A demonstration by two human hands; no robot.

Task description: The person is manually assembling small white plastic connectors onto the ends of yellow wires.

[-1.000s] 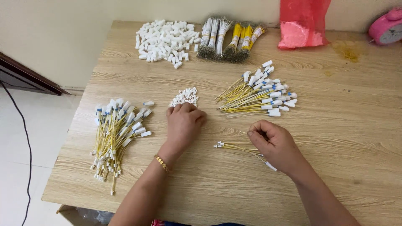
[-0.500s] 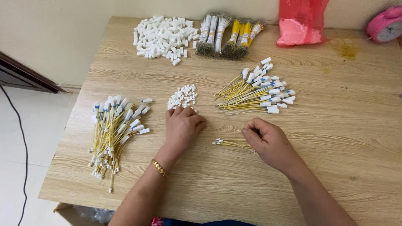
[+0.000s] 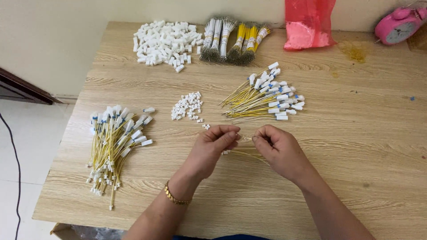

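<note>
I am looking down at my left hand (image 3: pixel 212 144) and right hand (image 3: pixel 278 149), which are meeting just above the desk (image 3: pixel 378 146). Each grip is pinching an end of a thin yellow wire (image 3: pixel 244 138) stretching between the fingertips; more yellow strands (image 3: pixel 247 154) are lying under my hands. A gold bracelet (image 3: pixel 174 198) is sitting on my left wrist. Left of me, a pile of finished yellow wires with white plugs (image 3: pixel 114 142) is resting. Beyond my hands, small white connectors (image 3: pixel 187 106) and another wire bundle (image 3: pixel 264 98) are lying. Farthest off are white housings (image 3: pixel 164 42), tied wire bunches (image 3: pixel 233 38), a pink bag (image 3: pixel 309 24) and a pink clock (image 3: pixel 398 26).
</note>
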